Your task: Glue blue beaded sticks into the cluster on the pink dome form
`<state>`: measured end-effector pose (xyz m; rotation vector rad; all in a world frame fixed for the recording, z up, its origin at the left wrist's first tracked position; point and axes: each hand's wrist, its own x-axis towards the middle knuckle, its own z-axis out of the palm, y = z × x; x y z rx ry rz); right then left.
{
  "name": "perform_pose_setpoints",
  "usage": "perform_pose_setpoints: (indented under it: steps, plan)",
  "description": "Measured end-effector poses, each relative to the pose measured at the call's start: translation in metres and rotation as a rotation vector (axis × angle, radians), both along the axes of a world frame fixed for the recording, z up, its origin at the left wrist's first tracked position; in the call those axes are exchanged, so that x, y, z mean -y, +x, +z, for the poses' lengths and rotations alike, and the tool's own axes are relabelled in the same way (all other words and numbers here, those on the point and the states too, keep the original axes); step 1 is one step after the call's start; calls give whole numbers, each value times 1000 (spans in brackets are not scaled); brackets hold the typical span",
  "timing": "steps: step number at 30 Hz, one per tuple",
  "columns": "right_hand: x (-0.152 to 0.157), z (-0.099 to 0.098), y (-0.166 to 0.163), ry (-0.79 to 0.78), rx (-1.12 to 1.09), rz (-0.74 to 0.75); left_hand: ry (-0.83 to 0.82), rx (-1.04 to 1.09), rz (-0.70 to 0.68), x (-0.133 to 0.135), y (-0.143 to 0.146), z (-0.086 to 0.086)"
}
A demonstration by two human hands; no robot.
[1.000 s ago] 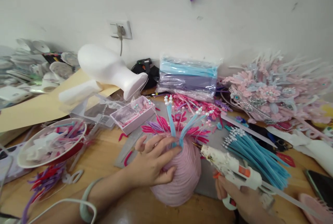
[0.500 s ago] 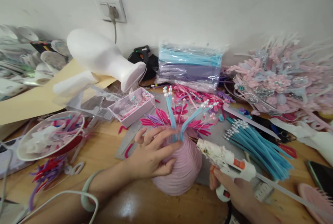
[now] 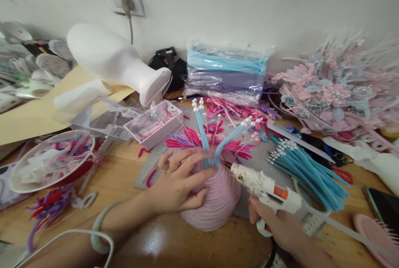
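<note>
A round form wrapped in pink cord [image 3: 212, 201] stands before me, with pink and purple pipe-cleaner petals [image 3: 195, 139] fanned along its far side. Two light blue pipe-cleaner stems [image 3: 203, 131] with pearl-bead tips rise from its top. My left hand [image 3: 183, 180] lies over the form, its index and middle fingers holding the bases of these stems against it. In my right hand [image 3: 277, 222] is a white glue gun [image 3: 268, 185], fingers wrapped round its handle. Its nozzle points left, close beside the stem bases; whether it touches cannot be told.
Blue pipe-cleaner stems with pearls [image 3: 311, 172] lie at right. A box of beads [image 3: 156, 124], a bowl of scraps [image 3: 14, 178] and a white foam head [image 3: 102, 52] are at left. Behind are packed pipe cleaners [image 3: 226, 72] and a pink decorated pile [image 3: 330, 89]. A white cable [image 3: 71, 231] crosses my left forearm.
The glue gun has shifted slightly left, its nozzle a little nearer the blue stem bases. My left hand keeps its place on the form. The whole view has also shifted a little.
</note>
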<state>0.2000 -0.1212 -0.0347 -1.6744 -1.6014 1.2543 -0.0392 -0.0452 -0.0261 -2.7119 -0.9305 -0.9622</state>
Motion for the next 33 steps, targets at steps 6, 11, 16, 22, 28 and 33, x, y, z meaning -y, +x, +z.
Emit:
perform_pose_setpoints:
  steps: [6,11,16,22,28,33]
  plan:
    - [2,-4,3,-58,7,-4,-13,-8,-10,0,-1,-1]
    - [2,-1,-2,-82,-18,-34,-4,-12,-23,-1,-1,0]
    - [2,-3,-1,-93,-76,-2,-31,-21,-35,-1,0,2]
    - [2,-3,1,-65,-102,18,-59,-43,-42,-2,-1,3]
    - [3,-8,3,-66,-103,24,-72,-69,-52,-2,-2,2]
    - [4,-8,4,-66,-113,48,-49,-58,-49,-2,-2,3]
